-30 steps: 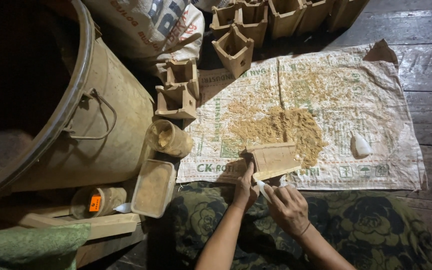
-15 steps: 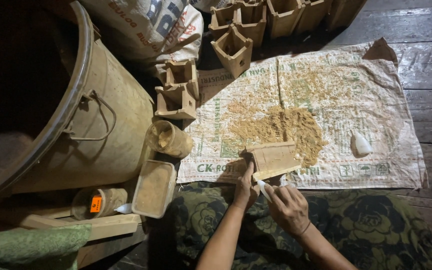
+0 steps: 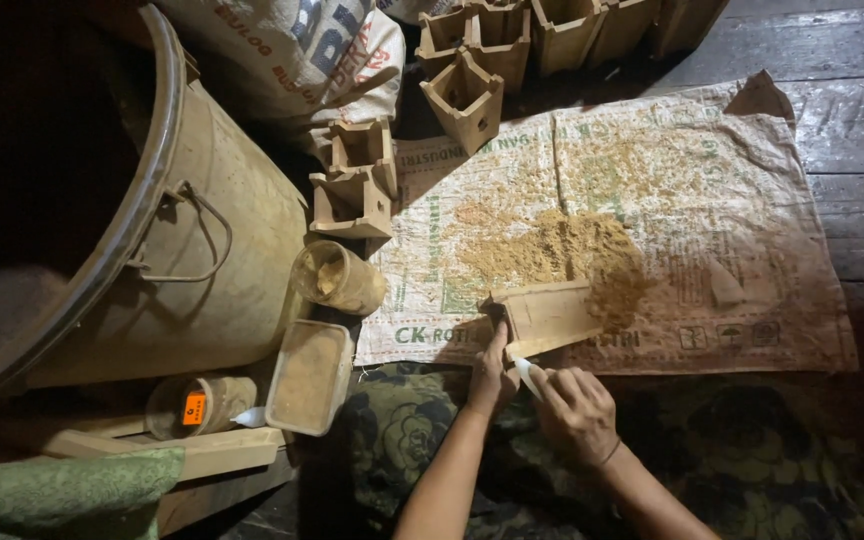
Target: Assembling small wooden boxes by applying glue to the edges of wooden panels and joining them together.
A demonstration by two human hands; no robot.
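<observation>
Two hands at a wooden box on a sack beside sawdust.

The left hand (image 3: 492,375) grips the near end of the box (image 3: 549,315), fingers closed on its edge; the right hand (image 3: 577,410) pinches a small white tool (image 3: 527,375) just beside it. The box lies on the sack (image 3: 752,200), touching the sawdust (image 3: 562,250). Left stand a cup (image 3: 337,278), tub (image 3: 307,375) and drum (image 3: 202,270).

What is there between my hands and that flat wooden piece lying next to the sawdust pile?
Nothing visible. The left hand already rests on the near end of the wooden piece, and the right hand brings a small white tool up to its near edge.
</observation>
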